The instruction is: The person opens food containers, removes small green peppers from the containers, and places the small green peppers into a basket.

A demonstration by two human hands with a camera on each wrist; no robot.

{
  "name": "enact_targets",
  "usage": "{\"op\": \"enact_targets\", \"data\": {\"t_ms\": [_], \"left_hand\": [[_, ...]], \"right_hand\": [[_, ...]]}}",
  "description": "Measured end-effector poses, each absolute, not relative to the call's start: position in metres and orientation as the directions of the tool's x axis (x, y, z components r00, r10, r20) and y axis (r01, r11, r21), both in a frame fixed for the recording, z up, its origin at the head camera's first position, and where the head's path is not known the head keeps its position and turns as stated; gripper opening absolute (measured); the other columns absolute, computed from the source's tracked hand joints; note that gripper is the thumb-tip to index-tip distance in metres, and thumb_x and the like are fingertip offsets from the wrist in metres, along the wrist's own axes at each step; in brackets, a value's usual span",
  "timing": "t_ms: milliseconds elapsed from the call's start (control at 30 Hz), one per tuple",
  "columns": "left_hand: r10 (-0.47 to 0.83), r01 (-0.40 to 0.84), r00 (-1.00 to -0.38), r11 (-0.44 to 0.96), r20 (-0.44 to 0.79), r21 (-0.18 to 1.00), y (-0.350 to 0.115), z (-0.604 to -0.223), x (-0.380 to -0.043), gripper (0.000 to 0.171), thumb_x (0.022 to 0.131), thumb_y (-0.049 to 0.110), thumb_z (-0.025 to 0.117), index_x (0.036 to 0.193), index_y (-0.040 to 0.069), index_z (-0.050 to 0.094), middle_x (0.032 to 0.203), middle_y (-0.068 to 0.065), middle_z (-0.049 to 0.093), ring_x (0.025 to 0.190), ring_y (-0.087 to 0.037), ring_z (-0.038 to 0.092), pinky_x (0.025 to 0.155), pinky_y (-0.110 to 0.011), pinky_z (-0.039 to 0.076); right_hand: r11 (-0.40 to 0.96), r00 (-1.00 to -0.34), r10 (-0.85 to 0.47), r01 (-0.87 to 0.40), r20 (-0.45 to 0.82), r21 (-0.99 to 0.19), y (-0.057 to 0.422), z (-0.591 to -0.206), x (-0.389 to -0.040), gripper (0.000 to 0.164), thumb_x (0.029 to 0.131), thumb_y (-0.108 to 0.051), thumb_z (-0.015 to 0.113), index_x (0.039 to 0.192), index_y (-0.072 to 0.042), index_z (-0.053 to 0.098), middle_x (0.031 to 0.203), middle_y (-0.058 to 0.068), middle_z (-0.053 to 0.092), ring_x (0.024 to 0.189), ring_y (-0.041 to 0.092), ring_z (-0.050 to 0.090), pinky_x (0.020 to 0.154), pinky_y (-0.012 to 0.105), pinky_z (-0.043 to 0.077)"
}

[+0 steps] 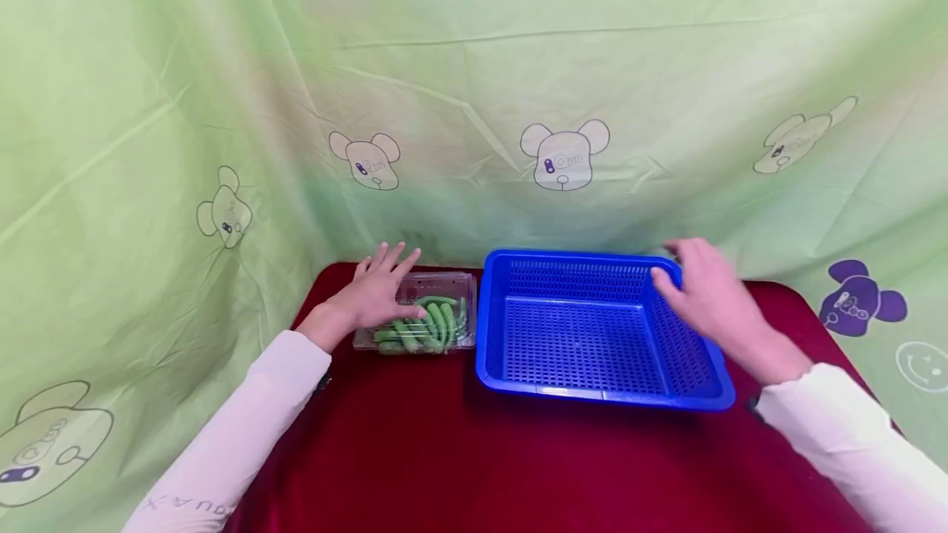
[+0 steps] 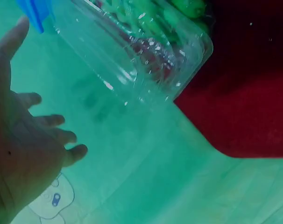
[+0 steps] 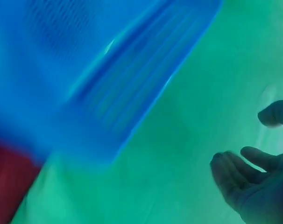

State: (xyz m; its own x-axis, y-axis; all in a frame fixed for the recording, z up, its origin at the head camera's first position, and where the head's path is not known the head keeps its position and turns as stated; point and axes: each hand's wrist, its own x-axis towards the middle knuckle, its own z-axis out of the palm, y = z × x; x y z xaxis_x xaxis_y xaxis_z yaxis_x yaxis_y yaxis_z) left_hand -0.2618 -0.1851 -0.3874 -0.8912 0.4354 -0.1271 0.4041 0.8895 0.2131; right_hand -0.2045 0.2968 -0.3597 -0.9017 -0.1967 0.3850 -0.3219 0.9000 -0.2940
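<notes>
A clear plastic box [image 1: 439, 281] holding several curved green pods [image 1: 437, 326] lies at the left of the table. My left hand [image 1: 374, 294] hovers over its left part, fingers spread and straight. In the left wrist view the palm and fingers stand apart from the box's clear wall [image 2: 109, 70]. To the right of the box sits a blue plastic basket [image 1: 592, 395] with perforated sides and floor. My right hand [image 1: 707, 294] is by the basket's far right corner, overlapping its rim in the head view. The right wrist view shows its fingers loosely bent, off the basket, holding nothing.
A dark red cloth [image 1: 474, 467] covers the table under the box and basket. Behind and along the sides hangs a pale green curtain [image 1: 459, 89] printed with bear heads, close to the table's back edge.
</notes>
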Motion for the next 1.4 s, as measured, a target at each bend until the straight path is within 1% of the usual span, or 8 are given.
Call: {"op": "enact_targets", "data": {"t_ms": [267, 400, 567, 767, 933, 1067, 1267, 1400], "left_hand": [[0.527, 0.496, -0.838, 0.844, -0.144, 0.203, -0.174, -0.414, -0.255, 0.123, 0.074, 0.058, 0.086, 0.166, 0.019, 0.013, 0.172, -0.019, 0.003, 0.159, -0.042, -0.006, 0.124, -0.070, 0.004], [0.521, 0.502, -0.832, 0.853, -0.191, 0.141, -0.172, -0.430, -0.250, 0.117, 0.079, 0.058, 0.082, 0.166, 0.019, 0.013, 0.172, -0.020, 0.004, 0.160, -0.042, -0.002, 0.124, -0.070, 0.006], [0.518, 0.491, -0.834, 0.854, -0.188, 0.173, -0.178, -0.435, -0.246, 0.109, 0.084, 0.047, 0.081, 0.166, 0.018, 0.015, 0.172, -0.019, 0.004, 0.159, -0.043, 0.002, 0.123, -0.071, 0.009], [0.506, 0.463, -0.835, 0.859, -0.217, 0.220, -0.196, -0.427, -0.241, 0.109, 0.081, 0.034, 0.086, 0.165, 0.018, 0.018, 0.173, -0.016, 0.004, 0.159, -0.041, 0.000, 0.125, -0.068, 0.007], [0.477, 0.443, -0.848, 0.877, -0.229, 0.185, -0.208, -0.427, -0.236, 0.109, 0.082, 0.029, 0.086, 0.165, 0.017, 0.017, 0.173, -0.016, 0.003, 0.159, -0.041, 0.000, 0.126, -0.064, 0.011], [0.519, 0.511, -0.836, 0.855, -0.179, 0.092, -0.209, -0.429, -0.231, 0.101, 0.086, 0.036, 0.083, 0.164, 0.012, 0.023, 0.172, -0.019, 0.010, 0.159, -0.042, 0.008, 0.125, -0.064, 0.020], [0.622, 0.626, -0.777, 0.779, -0.102, -0.019, -0.205, -0.430, -0.218, 0.078, 0.093, 0.029, 0.074, 0.157, 0.001, 0.037, 0.165, -0.023, 0.031, 0.152, -0.045, 0.030, 0.116, -0.063, 0.039], [0.636, 0.641, -0.767, 0.760, -0.080, -0.103, -0.201, -0.436, -0.211, 0.074, 0.095, 0.025, 0.070, 0.154, -0.005, 0.038, 0.162, -0.028, 0.034, 0.150, -0.046, 0.034, 0.116, -0.060, 0.040]], "right_hand": [[0.711, -0.756, -0.353, -0.600, 0.551, -0.366, 0.200, -0.382, -0.150, 0.027, 0.088, -0.001, 0.070, 0.114, 0.000, 0.063, 0.099, 0.006, 0.066, 0.082, 0.013, 0.065, 0.071, 0.032, 0.059], [0.607, -0.733, -0.448, -0.669, 0.511, -0.428, 0.157, -0.395, -0.123, 0.027, 0.088, -0.002, 0.071, 0.114, -0.004, 0.062, 0.101, 0.001, 0.065, 0.081, 0.006, 0.065, 0.071, 0.023, 0.059], [0.513, -0.743, -0.549, -0.661, 0.384, -0.547, 0.111, -0.411, -0.100, 0.024, 0.093, -0.006, 0.069, 0.117, -0.006, 0.063, 0.106, 0.000, 0.065, 0.088, 0.004, 0.067, 0.078, 0.020, 0.059], [0.443, -0.788, -0.590, -0.499, 0.177, -0.745, 0.066, -0.441, -0.097, 0.021, 0.098, -0.007, 0.062, 0.118, -0.004, 0.062, 0.108, 0.007, 0.066, 0.093, 0.005, 0.067, 0.084, 0.020, 0.058], [0.273, -0.865, -0.501, -0.122, -0.033, -0.954, 0.035, -0.465, -0.113, 0.028, 0.097, -0.005, 0.058, 0.122, 0.009, 0.057, 0.105, 0.018, 0.069, 0.093, 0.021, 0.071, 0.082, 0.027, 0.060], [0.055, -0.932, -0.339, 0.118, -0.130, -0.991, 0.017, -0.483, -0.129, 0.032, 0.098, -0.003, 0.053, 0.125, 0.014, 0.048, 0.103, 0.021, 0.064, 0.094, 0.032, 0.070, 0.085, 0.038, 0.061], [-0.051, -0.983, -0.137, 0.134, -0.126, -0.990, -0.002, -0.507, -0.147, 0.030, 0.100, -0.004, 0.048, 0.126, 0.009, 0.043, 0.106, 0.014, 0.059, 0.096, 0.025, 0.066, 0.092, 0.043, 0.058], [-0.156, -0.990, -0.085, 0.128, -0.115, -0.979, -0.008, -0.514, -0.156, 0.028, 0.104, -0.006, 0.048, 0.127, 0.008, 0.043, 0.109, 0.014, 0.056, 0.097, 0.020, 0.066, 0.095, 0.038, 0.058]]}}
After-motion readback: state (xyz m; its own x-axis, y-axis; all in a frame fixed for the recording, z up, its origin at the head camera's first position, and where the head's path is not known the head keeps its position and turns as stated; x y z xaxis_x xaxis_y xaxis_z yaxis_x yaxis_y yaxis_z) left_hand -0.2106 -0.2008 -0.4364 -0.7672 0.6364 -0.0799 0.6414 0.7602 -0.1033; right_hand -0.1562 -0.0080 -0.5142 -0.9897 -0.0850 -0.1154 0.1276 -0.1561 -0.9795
